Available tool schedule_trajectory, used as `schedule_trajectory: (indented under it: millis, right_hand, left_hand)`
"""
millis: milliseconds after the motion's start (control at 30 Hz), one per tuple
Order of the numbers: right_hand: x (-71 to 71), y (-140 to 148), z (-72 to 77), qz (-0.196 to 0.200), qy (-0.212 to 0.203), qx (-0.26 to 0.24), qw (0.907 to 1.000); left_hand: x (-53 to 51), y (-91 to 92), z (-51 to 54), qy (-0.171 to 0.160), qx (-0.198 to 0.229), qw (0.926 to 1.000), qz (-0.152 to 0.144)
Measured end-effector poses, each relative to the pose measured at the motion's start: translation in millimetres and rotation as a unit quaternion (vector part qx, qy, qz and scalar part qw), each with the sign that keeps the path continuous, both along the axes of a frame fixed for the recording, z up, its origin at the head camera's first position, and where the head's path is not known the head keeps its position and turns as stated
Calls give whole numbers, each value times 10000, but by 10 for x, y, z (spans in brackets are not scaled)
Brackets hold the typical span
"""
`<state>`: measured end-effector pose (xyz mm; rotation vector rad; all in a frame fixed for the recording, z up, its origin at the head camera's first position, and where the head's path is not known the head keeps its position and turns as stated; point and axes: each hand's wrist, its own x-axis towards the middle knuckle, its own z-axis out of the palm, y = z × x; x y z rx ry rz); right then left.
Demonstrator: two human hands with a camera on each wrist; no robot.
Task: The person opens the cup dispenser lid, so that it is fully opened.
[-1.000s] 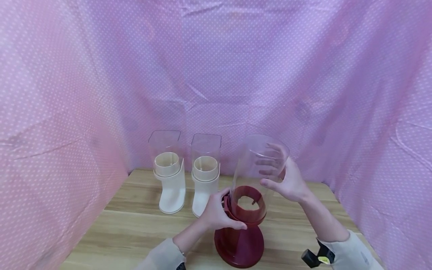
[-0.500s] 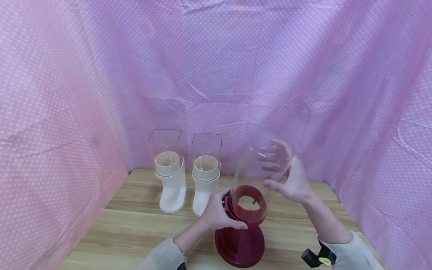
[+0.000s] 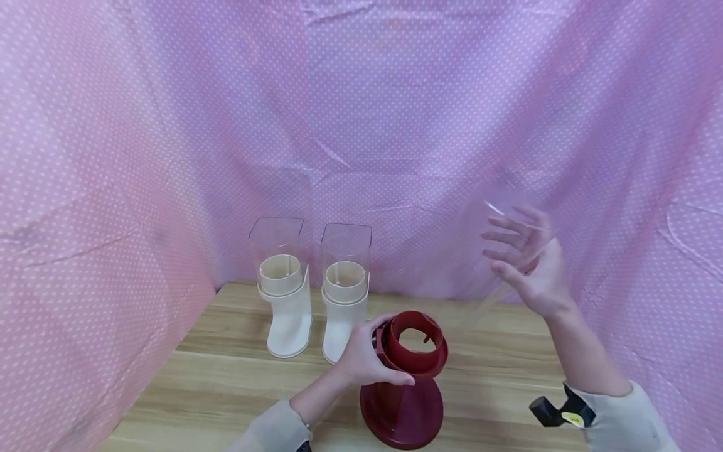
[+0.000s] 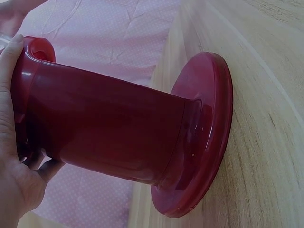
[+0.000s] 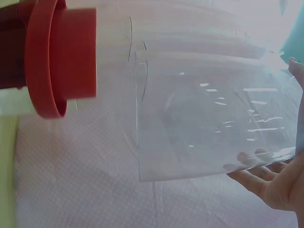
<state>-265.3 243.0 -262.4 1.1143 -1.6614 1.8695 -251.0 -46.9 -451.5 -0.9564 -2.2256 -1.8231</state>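
Observation:
A dark red stand (image 3: 402, 411) with a round foot and a red ring collar (image 3: 417, 358) on top stands on the table. My left hand (image 3: 364, 358) grips it just below the collar; the left wrist view shows that hand (image 4: 19, 175) round the upper end of the red column (image 4: 104, 118). My right hand (image 3: 531, 263) holds a clear cylinder up to the right, blurred in the head view. In the right wrist view the clear cylinder (image 5: 209, 118) is apart from the red collar (image 5: 73, 54), its far end in my right hand (image 5: 280, 185).
Two cream-white dispensers (image 3: 289, 326) (image 3: 339, 320) with clear square tops stand side by side left of the red stand. The wooden table (image 3: 226, 376) is bounded by pink dotted cloth (image 3: 361, 125) at the back and sides.
The clear cylinder has come off the red collar and moved up and to the right with my right hand. My left hand has kept its grip on the stand.

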Motion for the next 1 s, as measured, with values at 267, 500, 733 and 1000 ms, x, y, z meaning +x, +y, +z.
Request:
schedule_trajectory:
  millis: [267, 500, 733, 1000]
  right_hand:
    - [-91, 240, -35, -1281, -394, 164, 9908]
    - [-197, 405, -149, -2308, -774, 674, 9676]
    - [-325, 584, -321, -3501, -941, 1795, 9145]
    - [-402, 708, -509, -3748, -1176, 2112, 8950]
  left_hand:
    - [5, -9, -19, -81, -20, 10000, 15]
    - [8, -11, -16, -59, -59, 10000, 50]
    - [7, -16, -17, -151, -44, 9999, 31]
    - [5, -16, -21, -100, -60, 9999, 28]
